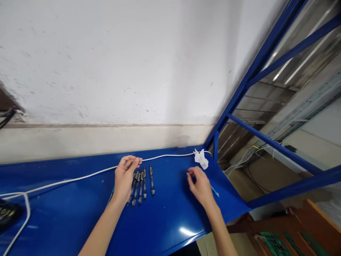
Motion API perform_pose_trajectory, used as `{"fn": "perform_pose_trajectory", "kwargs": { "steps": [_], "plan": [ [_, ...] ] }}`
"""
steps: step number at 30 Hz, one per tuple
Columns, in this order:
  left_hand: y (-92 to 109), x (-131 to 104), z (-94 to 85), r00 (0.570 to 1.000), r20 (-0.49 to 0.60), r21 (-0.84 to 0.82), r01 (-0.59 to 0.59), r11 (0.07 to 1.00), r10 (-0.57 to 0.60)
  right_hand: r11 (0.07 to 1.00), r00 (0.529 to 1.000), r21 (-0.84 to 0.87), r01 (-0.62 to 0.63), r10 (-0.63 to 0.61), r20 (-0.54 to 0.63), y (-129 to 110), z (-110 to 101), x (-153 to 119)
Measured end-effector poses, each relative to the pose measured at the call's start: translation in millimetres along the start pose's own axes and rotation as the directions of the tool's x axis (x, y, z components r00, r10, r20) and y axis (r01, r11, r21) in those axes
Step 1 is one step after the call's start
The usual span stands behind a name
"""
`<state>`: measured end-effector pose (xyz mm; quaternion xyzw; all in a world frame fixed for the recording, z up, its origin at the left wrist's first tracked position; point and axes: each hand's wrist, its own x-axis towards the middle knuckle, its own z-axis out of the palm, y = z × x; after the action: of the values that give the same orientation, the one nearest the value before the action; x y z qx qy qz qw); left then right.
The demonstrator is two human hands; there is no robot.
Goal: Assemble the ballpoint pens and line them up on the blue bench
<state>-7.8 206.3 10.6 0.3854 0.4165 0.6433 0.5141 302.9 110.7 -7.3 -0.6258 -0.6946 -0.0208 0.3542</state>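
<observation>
Glossy blue tabletop [170,213] along speckled white wall [133,71]; pens [141,188] on top.

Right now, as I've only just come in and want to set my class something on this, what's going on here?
A person is working at a blue table with both hands. The left hand is raised beside the row of dark pens, fingertips pinched in front of a white cable; whether it grips anything is unclear. One dark pen lies slightly apart. The right hand hovers, fingers curled, near a crumpled white tissue.
</observation>
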Motion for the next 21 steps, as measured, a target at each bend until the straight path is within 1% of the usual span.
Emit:
{"fn": "perform_pose_trajectory", "kwargs": {
  "steps": [2,4,6,7,10,11,14,15,18,21],
  "plan": [
    [3,-3,2.3,1.0,0.012,-0.042,0.0,0.999,0.0,0.986,0.994,-0.145,-0.084,0.071,-0.088,34,-20,-22],
    [7,-6,5.0,1.0,0.018,-0.071,-0.009,0.997,0.011,0.956,0.982,-0.24,-0.167,0.139,-0.127,59,-34,-43],
    [9,-9,7.8,0.999,0.03,-0.087,-0.009,0.996,0.012,0.948,0.976,-0.243,-0.208,0.183,-0.119,71,-40,-57],
    [10,-10,9.0,0.999,0.04,-0.091,-0.001,0.996,0.005,0.952,0.978,-0.231,-0.202,0.184,-0.099,72,-41,-61],
    [8,-13,11.6,0.998,0.059,-0.094,0.027,0.995,-0.021,0.974,0.989,-0.172,-0.15,0.148,-0.022,67,-38,-63],
    [7,-13,12.0,0.998,0.06,-0.094,0.033,0.995,-0.027,0.977,0.989,-0.151,-0.149,0.149,-0.012,65,-38,-62],
    [4,-14,12.6,0.997,0.063,-0.088,0.044,0.995,-0.038,0.98,0.982,-0.073,-0.186,0.183,-0.05,61,-39,-63],
    [4,-14,12.5,0.997,0.066,-0.087,0.046,0.995,-0.041,0.983,0.982,-0.046,-0.179,0.176,-0.066,60,-40,-64],
    [2,-13,11.9,0.997,0.074,-0.093,0.042,0.995,-0.035,0.995,0.993,0.025,-0.092,0.094,-0.077,50,-44,-67],
    [2,-11,11.0,0.997,0.068,-0.112,0.034,0.993,-0.026,0.997,0.999,0.083,0.0,0.004,-0.051,25,-42,-58]
  ]
}}
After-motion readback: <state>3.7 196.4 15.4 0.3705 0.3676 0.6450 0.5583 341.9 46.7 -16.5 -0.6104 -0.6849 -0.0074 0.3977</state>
